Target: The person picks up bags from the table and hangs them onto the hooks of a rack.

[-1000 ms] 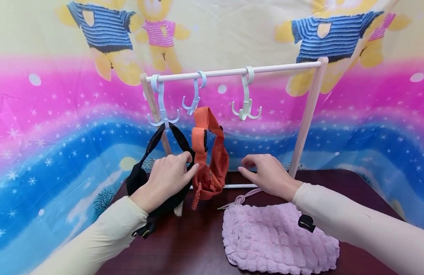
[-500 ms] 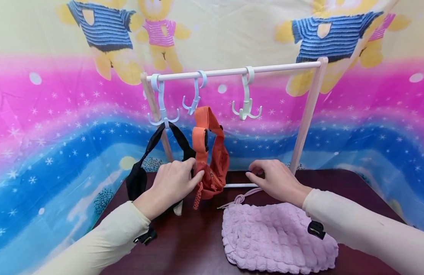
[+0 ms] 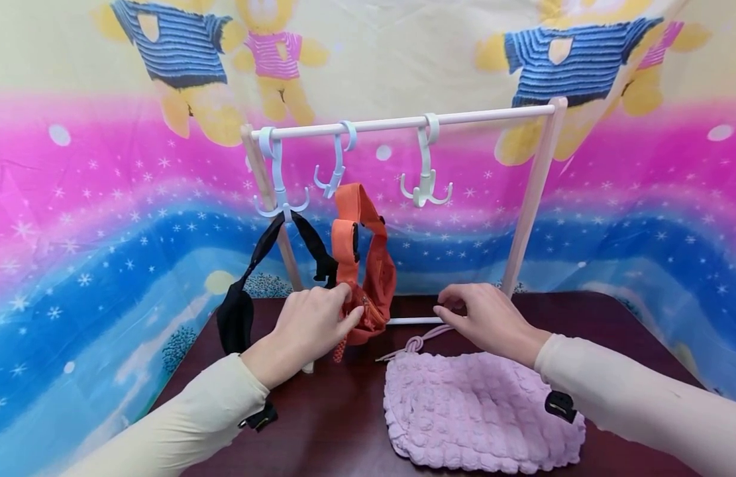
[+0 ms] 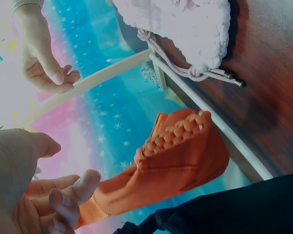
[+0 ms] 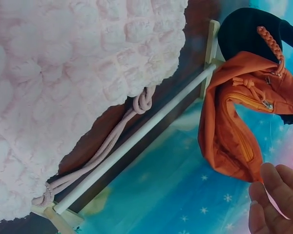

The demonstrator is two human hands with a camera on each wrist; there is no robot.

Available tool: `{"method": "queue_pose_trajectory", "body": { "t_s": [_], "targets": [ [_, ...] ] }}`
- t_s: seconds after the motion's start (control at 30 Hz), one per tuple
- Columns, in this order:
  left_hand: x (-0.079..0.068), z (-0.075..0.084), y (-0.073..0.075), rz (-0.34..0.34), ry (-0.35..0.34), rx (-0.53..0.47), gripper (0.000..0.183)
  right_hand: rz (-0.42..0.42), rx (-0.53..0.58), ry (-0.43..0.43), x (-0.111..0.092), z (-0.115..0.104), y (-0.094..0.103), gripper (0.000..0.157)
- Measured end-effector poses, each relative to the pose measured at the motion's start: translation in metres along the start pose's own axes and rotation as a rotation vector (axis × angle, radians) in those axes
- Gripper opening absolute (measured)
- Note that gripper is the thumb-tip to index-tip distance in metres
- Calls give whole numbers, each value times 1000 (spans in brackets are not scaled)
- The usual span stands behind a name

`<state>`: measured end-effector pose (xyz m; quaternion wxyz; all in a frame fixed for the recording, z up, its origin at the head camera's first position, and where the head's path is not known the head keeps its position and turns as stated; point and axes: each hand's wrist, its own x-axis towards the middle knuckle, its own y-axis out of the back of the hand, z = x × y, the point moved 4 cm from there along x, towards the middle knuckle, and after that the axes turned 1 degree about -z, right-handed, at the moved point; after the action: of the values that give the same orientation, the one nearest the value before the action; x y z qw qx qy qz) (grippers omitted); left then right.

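Observation:
An orange waist bag [image 3: 379, 278] with a braided zip pull hangs below the rack's middle hook [image 3: 332, 179], its strap top right at the hook's prongs. My left hand [image 3: 308, 328] is in front of this bag and overlaps its lower part in the head view; the left wrist view shows loosely bent fingers [image 4: 66, 192] with nothing between them. A black bag [image 3: 235, 318] hangs by its strap from the left hook [image 3: 279, 179]. My right hand [image 3: 493, 321], fingers loosely bent and holding nothing, hovers above a pink puffy quilted bag [image 3: 481, 411] lying on the table.
A wooden rack with a white top bar [image 3: 481, 119] stands on the dark red table [image 3: 320, 424]. From the bar, right of the bags, hangs a pale green hook [image 3: 426, 179] with bare prongs. The pink bag's knotted cord [image 3: 417, 343] lies near the white lower bar [image 3: 412, 321].
Both hands have come down and moved slightly right, the left one now overlapping the orange bag more. The bags have stayed in place.

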<state>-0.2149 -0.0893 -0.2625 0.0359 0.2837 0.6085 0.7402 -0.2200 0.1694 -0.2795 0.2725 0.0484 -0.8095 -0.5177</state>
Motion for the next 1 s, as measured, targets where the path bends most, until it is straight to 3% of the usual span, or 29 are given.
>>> {"method": "queue_pose_trajectory", "body": {
  "t_s": [0.53, 1.0],
  "targets": [
    [-3, 8, -9, -8, -34, 24, 29, 22, -27, -3, -12, 5, -6, 13],
    [-6, 11, -20, 43, -100, 26, 29, -8, -12, -49, -21, 8, -10, 12]
  ]
}}
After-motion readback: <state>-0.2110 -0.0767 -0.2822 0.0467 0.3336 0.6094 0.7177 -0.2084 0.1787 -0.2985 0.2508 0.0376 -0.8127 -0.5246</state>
